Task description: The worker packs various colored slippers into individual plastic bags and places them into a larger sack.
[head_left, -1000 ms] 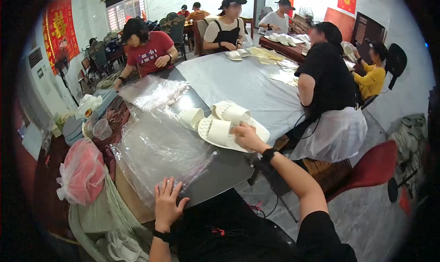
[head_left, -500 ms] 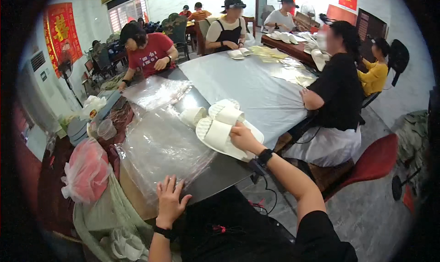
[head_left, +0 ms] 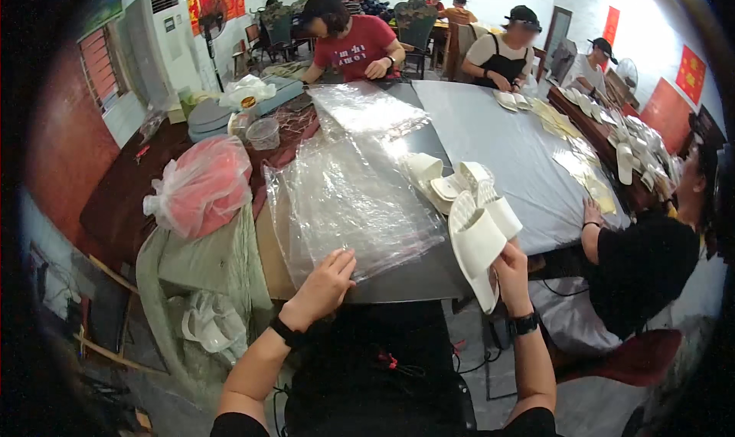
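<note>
My right hand (head_left: 511, 278) grips a pair of white slippers (head_left: 476, 242) at the heel end, tilted up at the table's near edge. Touching their far side, more white slippers (head_left: 429, 178) lie on the dark tabletop. A stack of clear plastic bags (head_left: 348, 200) covers the table left of the slippers. My left hand (head_left: 325, 284) is at the near edge of this stack, its fingers drawn together on the film of the top bag. The fingertips are partly hard to make out.
To the left are a pink bundle in a clear bag (head_left: 203, 184), a green sack (head_left: 207, 269) and a plastic tub (head_left: 263, 133). A co-worker in red (head_left: 356, 47) stands across the table. Another in black (head_left: 647, 261) sits at right, by a grey table cover (head_left: 490, 161).
The view has turned right. My right hand has brought the slippers nearer and tilted them more upright. My left hand's spread fingers have drawn together at the bags' edge.
</note>
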### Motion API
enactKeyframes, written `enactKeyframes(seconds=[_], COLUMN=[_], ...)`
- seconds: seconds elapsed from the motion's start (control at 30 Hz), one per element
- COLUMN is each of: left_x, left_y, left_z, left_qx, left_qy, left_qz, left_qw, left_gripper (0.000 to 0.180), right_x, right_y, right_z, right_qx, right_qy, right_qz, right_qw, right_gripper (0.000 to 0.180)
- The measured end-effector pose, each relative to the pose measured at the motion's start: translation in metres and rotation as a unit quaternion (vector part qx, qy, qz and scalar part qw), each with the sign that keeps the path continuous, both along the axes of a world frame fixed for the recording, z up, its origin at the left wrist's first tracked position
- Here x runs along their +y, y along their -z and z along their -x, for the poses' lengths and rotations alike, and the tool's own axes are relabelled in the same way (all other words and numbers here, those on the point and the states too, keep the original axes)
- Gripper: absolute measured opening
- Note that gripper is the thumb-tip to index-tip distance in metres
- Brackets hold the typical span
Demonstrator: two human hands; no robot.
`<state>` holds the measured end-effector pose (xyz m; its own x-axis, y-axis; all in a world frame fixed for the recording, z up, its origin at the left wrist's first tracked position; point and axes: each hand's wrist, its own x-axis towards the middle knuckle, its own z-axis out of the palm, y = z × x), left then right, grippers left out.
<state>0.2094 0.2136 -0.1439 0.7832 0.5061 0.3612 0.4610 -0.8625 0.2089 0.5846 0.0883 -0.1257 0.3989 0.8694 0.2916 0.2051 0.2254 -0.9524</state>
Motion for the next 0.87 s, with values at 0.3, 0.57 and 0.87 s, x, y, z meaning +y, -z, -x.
enactKeyframes(seconds=[0.3,0.57,0.87], left_x=[-0.001,0.002,-0.029], left_y=[-0.017,-0.015,-0.030], left_z=[-0.008,-0.019,-0.041], left_qx=[-0.101,-0.063,-0.082], left_qy=[-0.020,0.028,0.155], left_qz=[-0.020,-0.029,0.055], left_qw=[0.994,0.997,0.983], left_gripper=[0.056,0.075,0.083], right_x=[-0.034,-0.026,0.013], right_y=[-0.036,-0.024,0.006], right_z=[0.043,0.085,0.111], right_qx=[-0.116,-0.364,-0.470], right_qy=[-0.148,-0.296,-0.164], right_qz=[-0.012,0.021,0.037], right_qw=[0.982,0.883,0.867], right_gripper=[0.033,0.018,0.014])
